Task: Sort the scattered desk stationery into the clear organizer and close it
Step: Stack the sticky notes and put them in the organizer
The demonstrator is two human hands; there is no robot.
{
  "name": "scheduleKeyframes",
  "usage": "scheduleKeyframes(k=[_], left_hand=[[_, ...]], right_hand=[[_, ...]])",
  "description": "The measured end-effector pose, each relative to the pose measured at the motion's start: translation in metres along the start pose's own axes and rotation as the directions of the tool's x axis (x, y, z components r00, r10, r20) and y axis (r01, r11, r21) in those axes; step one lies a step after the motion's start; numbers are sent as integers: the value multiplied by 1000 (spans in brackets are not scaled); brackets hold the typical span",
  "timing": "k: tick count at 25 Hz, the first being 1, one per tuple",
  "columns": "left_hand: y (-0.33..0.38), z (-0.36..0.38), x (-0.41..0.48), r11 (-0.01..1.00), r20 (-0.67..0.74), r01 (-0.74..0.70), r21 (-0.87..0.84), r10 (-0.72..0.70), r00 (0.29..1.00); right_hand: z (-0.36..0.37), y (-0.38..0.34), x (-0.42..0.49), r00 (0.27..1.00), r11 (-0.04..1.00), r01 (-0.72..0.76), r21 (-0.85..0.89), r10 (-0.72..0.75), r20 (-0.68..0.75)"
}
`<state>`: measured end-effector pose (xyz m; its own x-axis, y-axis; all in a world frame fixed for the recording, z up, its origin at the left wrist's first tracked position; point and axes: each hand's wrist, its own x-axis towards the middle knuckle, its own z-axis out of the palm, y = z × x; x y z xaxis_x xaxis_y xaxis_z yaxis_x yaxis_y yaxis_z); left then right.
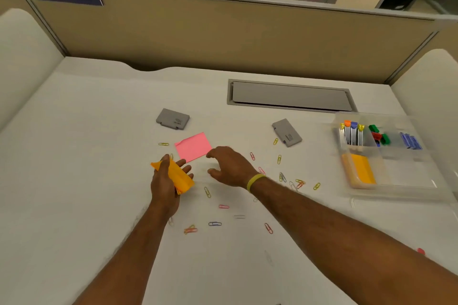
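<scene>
Near the middle of the worktop [86, 131], head view only: left hand [164, 181] grips an orange pad of sticky notes [177, 176], fingers wrapped round it, pad tilted and lifted off the surface. Right hand [229, 166] is open, palm down, fingers curled loosely, thumb tip at the near corner of the pink pad of sticky notes [193, 146] lying flat; whether it touches the pad I cannot tell. A yellow band sits on the right wrist. Clear organizer [396, 195] stands well apart at the right edge, lid open; it already holds a second orange pad in a near compartment, markers and coloured clips in the far ones. Still loose on the worktop: two grey boxes, one beyond the pink pad [173, 119], one nearer the organizer [287, 132], and many paper clips [214, 223] scattered around and under both forearms. Judged step: gathering the note pads, sorting about midway. Next move likely calls for pinching the pink pad by its edge, since it lies flat, then carrying both pads right to the organizer. Both forearms extend forward, the right reaching a little farther than the left.
</scene>
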<state>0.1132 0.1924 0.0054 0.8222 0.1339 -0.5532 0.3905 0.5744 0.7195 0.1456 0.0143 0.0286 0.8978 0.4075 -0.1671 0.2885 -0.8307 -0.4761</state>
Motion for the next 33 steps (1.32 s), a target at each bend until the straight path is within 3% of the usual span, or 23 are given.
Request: scheduleKeyframes(k=[7, 20, 29, 33], left_hand=[[18, -25, 2, 1000, -24, -12, -8, 12, 1000], [21, -36, 12, 997, 5, 11, -72, -10, 1000], [20, -38, 17, 997, 16, 17, -76, -16, 1000], [23, -37, 18, 997, 23, 18, -80, -16, 1000]], right_hand=[[12, -13, 76, 964, 886, 224, -405, -140, 227], [11, -27, 99, 909, 666, 412, -622, -253, 332], [13, -30, 101, 921, 723, 379, -578, -236, 310], [0, -31, 99, 959, 879, 281, -385, -245, 141]])
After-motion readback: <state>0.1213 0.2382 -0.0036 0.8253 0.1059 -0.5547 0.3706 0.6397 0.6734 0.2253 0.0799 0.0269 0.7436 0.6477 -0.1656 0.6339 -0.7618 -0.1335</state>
